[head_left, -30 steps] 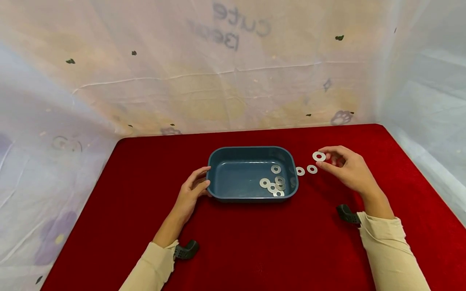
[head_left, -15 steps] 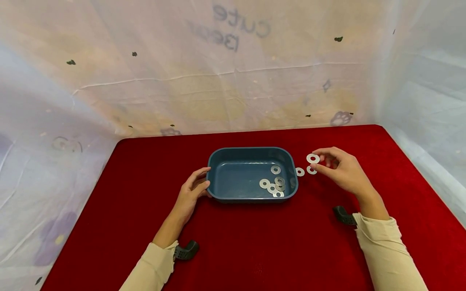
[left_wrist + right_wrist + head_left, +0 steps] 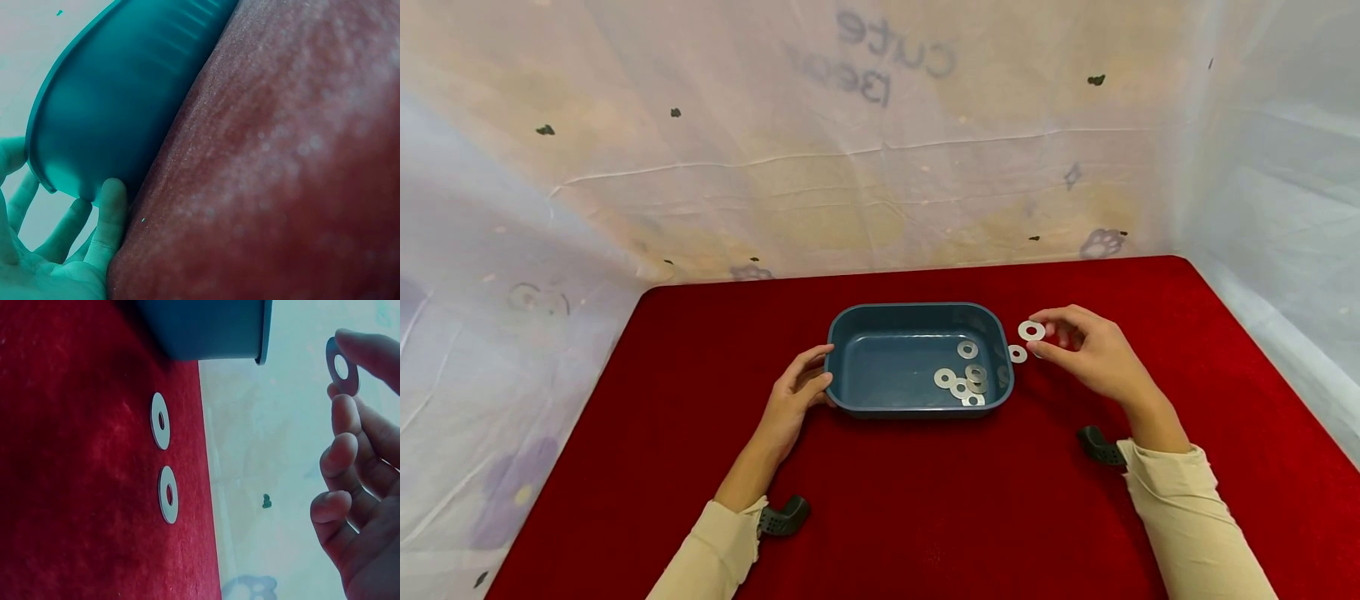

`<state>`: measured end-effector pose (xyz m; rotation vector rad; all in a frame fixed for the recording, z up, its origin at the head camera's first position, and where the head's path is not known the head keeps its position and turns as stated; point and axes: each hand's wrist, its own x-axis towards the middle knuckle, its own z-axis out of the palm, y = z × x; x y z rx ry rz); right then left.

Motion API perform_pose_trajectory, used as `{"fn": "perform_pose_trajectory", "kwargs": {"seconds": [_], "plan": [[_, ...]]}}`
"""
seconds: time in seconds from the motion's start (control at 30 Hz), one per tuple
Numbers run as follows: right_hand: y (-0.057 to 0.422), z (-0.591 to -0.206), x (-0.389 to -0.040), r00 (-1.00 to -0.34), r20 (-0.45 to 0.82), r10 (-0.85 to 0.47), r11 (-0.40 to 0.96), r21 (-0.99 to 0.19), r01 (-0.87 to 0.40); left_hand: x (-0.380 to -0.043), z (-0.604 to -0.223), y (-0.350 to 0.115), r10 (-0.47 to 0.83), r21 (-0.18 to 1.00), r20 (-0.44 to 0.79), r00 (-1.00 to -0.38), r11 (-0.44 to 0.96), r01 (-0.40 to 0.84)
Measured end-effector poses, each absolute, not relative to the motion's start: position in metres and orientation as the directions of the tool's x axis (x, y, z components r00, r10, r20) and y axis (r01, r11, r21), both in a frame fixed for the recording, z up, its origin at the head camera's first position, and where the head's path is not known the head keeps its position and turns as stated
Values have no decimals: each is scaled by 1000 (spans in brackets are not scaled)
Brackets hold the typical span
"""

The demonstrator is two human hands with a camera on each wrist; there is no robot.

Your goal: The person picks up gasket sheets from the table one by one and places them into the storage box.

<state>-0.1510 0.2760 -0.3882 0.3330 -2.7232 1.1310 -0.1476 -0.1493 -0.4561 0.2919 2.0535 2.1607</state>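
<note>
A thin flat washer [image 3: 1022, 331] is pinched between thumb and fingertips of my right hand [image 3: 1101, 354], held up just right of the blue tray [image 3: 880, 414]. In the right wrist view the held washer [image 3: 351, 385] is raised off the red cloth, its hole showing. Two more washers lie flat below: one washer [image 3: 160, 440] near the tray, another washer [image 3: 169, 515] farther out, mostly covered by my right hand in the head view. My left hand [image 3: 790, 398] touches the tray's left end with its fingertips, fingers fairly straight and spread in the left wrist view.
Several washers [image 3: 939, 380] lie inside the tray, grouped toward its right end, some overlapping. Red cloth [image 3: 925, 500] covers the table. Patterned pale sheets [image 3: 820, 200] hang behind and at both sides. Each wrist bears a dark camera mount [image 3: 786, 517].
My right hand has moved left toward the tray with the pinched washer, passing over a washer on the cloth. My left hand and the tray stay in place.
</note>
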Motion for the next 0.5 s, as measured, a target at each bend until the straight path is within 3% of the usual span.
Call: {"fn": "perform_pose_trajectory", "kwargs": {"seconds": [0.5], "plan": [[260,-393,-153,-946,247,-210,688,-650,-322,-148,-457,-150,235,998,46,-971,-53,34]]}}
